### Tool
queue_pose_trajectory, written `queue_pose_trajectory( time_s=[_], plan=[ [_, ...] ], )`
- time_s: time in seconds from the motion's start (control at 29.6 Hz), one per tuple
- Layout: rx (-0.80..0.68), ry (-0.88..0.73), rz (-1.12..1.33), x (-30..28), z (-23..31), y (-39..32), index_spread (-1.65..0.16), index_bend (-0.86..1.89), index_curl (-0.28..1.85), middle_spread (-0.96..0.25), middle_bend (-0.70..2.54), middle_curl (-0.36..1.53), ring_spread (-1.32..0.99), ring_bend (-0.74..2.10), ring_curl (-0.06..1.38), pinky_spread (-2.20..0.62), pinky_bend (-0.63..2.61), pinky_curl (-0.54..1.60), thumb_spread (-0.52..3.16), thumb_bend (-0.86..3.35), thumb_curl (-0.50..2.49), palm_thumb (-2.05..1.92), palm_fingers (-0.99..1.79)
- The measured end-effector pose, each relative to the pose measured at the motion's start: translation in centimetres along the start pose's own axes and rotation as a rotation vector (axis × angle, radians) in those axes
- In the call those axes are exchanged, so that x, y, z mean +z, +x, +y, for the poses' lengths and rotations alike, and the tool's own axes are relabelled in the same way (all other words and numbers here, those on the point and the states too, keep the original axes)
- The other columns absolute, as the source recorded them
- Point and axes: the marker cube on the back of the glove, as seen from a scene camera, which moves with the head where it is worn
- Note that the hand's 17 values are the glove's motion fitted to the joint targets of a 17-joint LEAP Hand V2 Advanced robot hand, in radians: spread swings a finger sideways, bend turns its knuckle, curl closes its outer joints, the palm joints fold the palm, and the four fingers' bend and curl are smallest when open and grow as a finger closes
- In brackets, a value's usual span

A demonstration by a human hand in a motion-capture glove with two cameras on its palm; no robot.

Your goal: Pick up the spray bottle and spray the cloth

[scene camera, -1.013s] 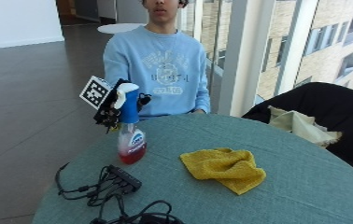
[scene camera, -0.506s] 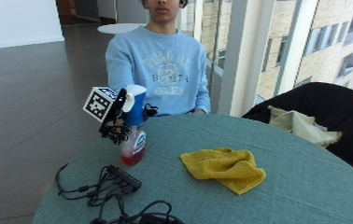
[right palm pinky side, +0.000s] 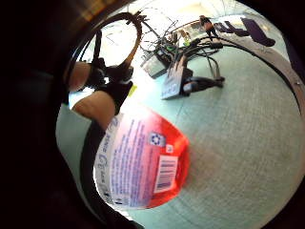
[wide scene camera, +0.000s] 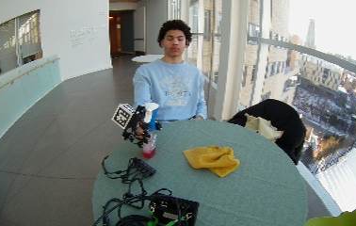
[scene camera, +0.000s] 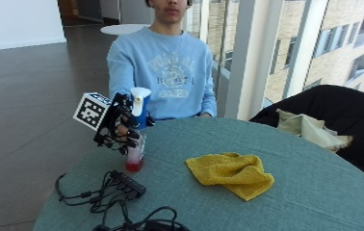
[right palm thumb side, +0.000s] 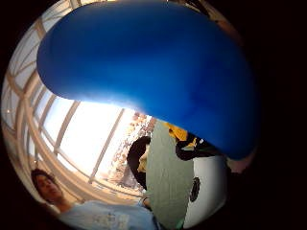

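Observation:
A spray bottle (scene camera: 136, 144) with a white and blue head and red liquid stands near the table's left edge, its base on or just at the green tabletop (scene camera: 310, 192). My gloved right hand (scene camera: 119, 127) grips its neck below the head, fingers curled round it. A crumpled yellow cloth (scene camera: 231, 174) lies to the bottle's right, apart from it. In the thumb side palm view the blue head (right palm thumb side: 153, 72) is close, with the cloth (right palm thumb side: 177, 132) beyond. The little finger side palm view shows the labelled red body (right palm pinky side: 143, 167) over the tabletop (right palm pinky side: 238, 143).
Black cables and a power strip (scene camera: 114, 190) lie on the table in front of the bottle. A black box (wide scene camera: 172, 209) sits at the near edge. A black chair with a cream cloth (scene camera: 310, 127) stands at the far right. The person sits behind the table.
My gloved hand has moved a little lower and closer in around the bottle's neck. The bottle's base stays at about the same spot, and the cloth has not moved.

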Motion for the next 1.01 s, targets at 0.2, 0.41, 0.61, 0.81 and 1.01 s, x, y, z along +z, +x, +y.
queue_pose_trajectory(
  time_s=[0.2, 0.41, 0.61, 0.81, 1.01],
  plan=[
    [-0.034, -0.087, -0.007, -0.5, -0.3, -0.6, -0.31, 0.13, 0.21, -0.12, 0.46, 0.45, -0.1, 0.58, 0.39, 0.22, 0.21, 0.34, 0.87, 0.01, 0.47, 0.96, 0.91],
    [-0.099, -0.271, 0.001, -0.6, -1.1, -2.6, -0.3, 0.09, 0.21, -0.12, 0.43, 0.45, -0.1, 0.62, 0.39, 0.19, 0.2, 0.34, 0.83, -0.02, 0.5, 0.96, 1.0],
    [-0.095, -0.492, 0.016, 0.9, -2.0, -6.2, -0.28, 0.08, 0.21, -0.11, 0.41, 0.45, -0.09, 0.64, 0.4, 0.17, 0.23, 0.35, 0.85, -0.03, 0.51, 0.94, 1.07],
    [-0.08, -0.665, 0.068, 4.2, -2.3, -9.5, -0.26, 0.07, 0.21, -0.1, 0.46, 0.47, -0.09, 0.63, 0.4, 0.16, 0.22, 0.36, 0.87, -0.03, 0.52, 0.91, 1.1],
    [-0.008, -0.819, 0.069, 7.5, -2.2, -10.8, -0.25, 0.08, 0.2, -0.1, 0.47, 0.48, -0.09, 0.63, 0.4, 0.15, 0.23, 0.37, 0.89, -0.03, 0.53, 0.9, 1.11]
  ],
)
